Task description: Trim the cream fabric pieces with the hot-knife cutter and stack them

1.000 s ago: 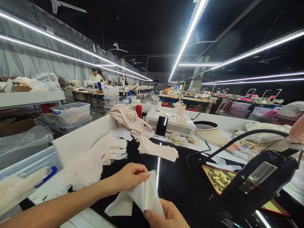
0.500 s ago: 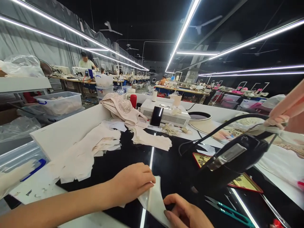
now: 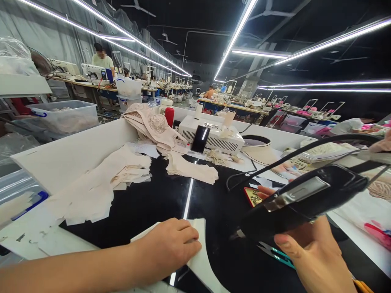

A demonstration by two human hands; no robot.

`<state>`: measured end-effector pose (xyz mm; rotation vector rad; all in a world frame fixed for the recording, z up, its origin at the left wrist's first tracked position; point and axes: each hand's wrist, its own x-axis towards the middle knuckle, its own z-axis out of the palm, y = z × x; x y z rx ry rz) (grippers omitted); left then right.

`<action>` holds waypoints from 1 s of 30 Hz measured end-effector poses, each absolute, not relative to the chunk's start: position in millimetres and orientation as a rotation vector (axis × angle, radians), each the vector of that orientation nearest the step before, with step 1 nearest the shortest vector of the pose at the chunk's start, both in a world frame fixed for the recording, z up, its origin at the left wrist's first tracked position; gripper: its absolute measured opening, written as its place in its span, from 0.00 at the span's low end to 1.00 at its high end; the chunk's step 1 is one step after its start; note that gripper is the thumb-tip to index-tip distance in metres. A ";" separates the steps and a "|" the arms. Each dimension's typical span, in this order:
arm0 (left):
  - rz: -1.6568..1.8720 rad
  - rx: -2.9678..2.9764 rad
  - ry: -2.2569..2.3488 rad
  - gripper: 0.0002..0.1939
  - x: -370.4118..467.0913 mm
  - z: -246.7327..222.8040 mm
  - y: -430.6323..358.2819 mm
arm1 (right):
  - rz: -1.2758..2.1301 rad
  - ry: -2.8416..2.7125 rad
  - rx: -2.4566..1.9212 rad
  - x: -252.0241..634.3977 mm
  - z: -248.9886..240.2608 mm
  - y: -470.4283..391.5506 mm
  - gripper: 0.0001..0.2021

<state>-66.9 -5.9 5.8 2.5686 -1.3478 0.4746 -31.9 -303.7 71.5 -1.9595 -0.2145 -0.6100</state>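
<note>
My left hand rests with curled fingers on a pale fabric piece on the black tabletop, pressing it near its upper end. At the right, my right hand is around the underside of a hanging black tool with a metal plate and a cord. Its thumb and fingers are spread on either side of the tool; whether the palm touches it is hidden. Teal snips lie below the tool, and a red-rimmed tray shows partly behind it.
Stacked beige fabric pieces lie at the left, another piece further back. A phone leans on a white box. Beige lace cups and a red spool stand at the back. A person is in the distance.
My right hand has left the fabric and moved right and up to the black tool. My left hand has shifted slightly and lies flatter on the fabric. The camera view has shifted a little.
</note>
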 end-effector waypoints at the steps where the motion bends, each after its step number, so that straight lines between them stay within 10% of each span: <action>1: 0.473 2.570 -1.345 0.08 -68.2 6.2 -7.2 | -0.598 -0.214 -1.833 -31.6 79.7 -288.4 0.38; 7: 0.468 2.554 -1.380 0.07 -65.5 15.5 -14.0 | -0.783 -0.218 -1.400 -18.3 92.7 -228.9 0.24; 30: 0.823 2.507 -1.297 0.08 -55.6 -0.7 -28.5 | -0.563 -0.405 -1.171 8.8 75.9 -197.7 0.25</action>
